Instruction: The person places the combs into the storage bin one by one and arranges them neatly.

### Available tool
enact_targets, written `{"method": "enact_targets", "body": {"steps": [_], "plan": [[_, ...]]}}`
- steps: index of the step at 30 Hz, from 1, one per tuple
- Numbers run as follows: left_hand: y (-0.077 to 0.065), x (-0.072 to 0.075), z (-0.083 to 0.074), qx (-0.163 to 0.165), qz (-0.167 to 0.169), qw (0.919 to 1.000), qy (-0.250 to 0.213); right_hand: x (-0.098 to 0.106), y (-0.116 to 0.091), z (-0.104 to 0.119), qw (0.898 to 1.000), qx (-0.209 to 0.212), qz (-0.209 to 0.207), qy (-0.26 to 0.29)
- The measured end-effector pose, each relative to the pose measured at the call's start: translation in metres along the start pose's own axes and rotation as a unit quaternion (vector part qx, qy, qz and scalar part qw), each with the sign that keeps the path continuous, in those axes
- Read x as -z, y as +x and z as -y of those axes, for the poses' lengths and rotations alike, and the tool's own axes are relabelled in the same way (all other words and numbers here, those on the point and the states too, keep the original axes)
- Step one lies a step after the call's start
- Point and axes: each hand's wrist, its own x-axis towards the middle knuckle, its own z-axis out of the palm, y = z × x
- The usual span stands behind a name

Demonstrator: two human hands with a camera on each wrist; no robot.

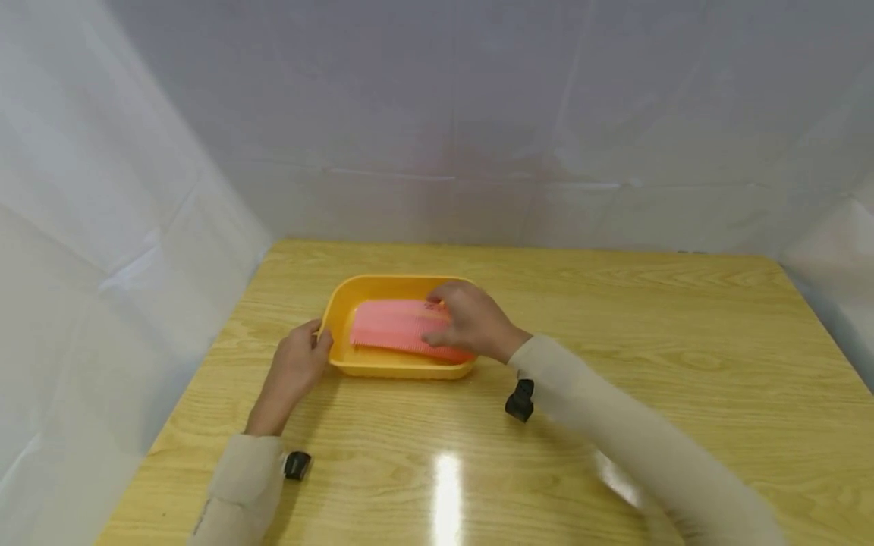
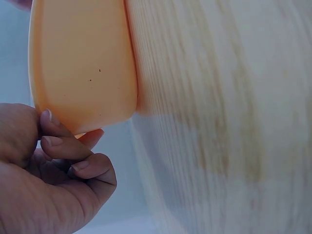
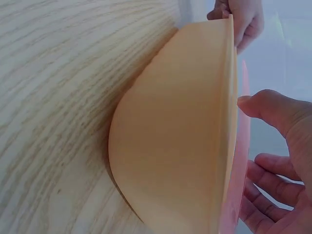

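A yellow-orange plastic tray [image 1: 399,372] with raised walls sits on the table. My left hand [image 1: 298,362] pinches its left end; in the left wrist view, the left hand [image 2: 63,170] has curled fingers at the tray's rim. Inside the tray lies a flat pink packet [image 1: 389,322] with a finely toothed edge and small dark print at its upper right. My right hand [image 1: 474,322] grips the packet's right part between thumb and fingers. From the right wrist, a pink edge [image 3: 239,168] of the packet shows above the tray wall [image 3: 170,126].
Under the tray is a wood-grain table [image 1: 649,341]. White sheeting [image 1: 478,114] hangs behind the table and along its sides. A black wrist camera [image 1: 520,400] sits below the right cuff, another black camera [image 1: 297,465] beside the left cuff.
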Motion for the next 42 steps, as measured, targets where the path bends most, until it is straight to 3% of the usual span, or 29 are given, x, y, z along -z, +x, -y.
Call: {"method": "enact_targets", "body": {"steps": [16,42], "plan": [[0.0,0.0,0.001,-0.01,-0.007,0.9999,0.0,-0.019,0.005,0.006,1.0,-0.005,-0.004,-0.012],[0.001,-0.001,-0.003,0.002,0.01,0.9999,-0.002,-0.027,-0.005,-0.001,0.999,-0.037,0.004,-0.002]]}}
